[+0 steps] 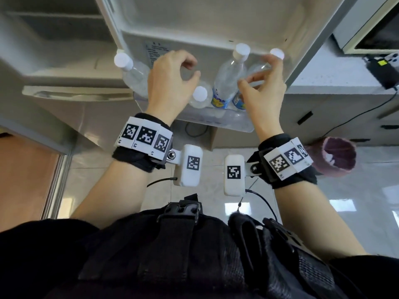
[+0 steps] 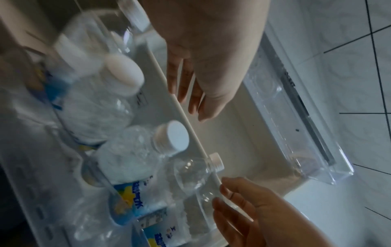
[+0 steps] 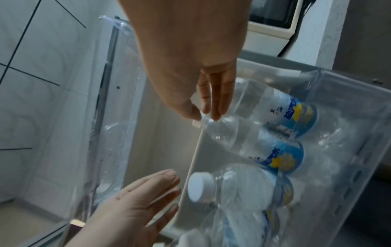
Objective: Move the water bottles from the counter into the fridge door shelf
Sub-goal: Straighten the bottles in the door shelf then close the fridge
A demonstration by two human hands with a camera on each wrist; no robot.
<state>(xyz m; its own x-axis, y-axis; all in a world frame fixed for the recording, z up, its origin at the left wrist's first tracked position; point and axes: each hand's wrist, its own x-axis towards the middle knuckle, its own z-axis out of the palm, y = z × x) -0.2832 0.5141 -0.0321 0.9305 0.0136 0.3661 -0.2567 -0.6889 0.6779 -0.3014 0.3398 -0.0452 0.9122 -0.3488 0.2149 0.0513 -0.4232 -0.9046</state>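
Note:
Several clear water bottles with white caps and blue-yellow labels stand in the clear fridge door shelf (image 1: 237, 126). My right hand (image 1: 254, 71) pinches the neck of the rightmost bottle (image 1: 260, 67), thumb on one side and fingers on the other; the right wrist view shows this bottle (image 3: 243, 133) leaning in the shelf with my fingertips (image 3: 215, 115) just below its cap. My left hand (image 1: 194, 69) hovers above a short bottle (image 1: 199, 97), fingers relaxed and holding nothing. A tall bottle (image 1: 231, 76) stands between my hands, and another (image 1: 133, 76) sits at the shelf's left end.
The fridge body (image 1: 54, 29) is open on the left. To the right, a grey counter (image 1: 323, 83) carries a microwave (image 1: 377, 29) and a black device with a cable (image 1: 382, 72). A maroon bin (image 1: 336, 158) stands on the tiled floor. A second clear door shelf (image 2: 296, 125) sits lower down.

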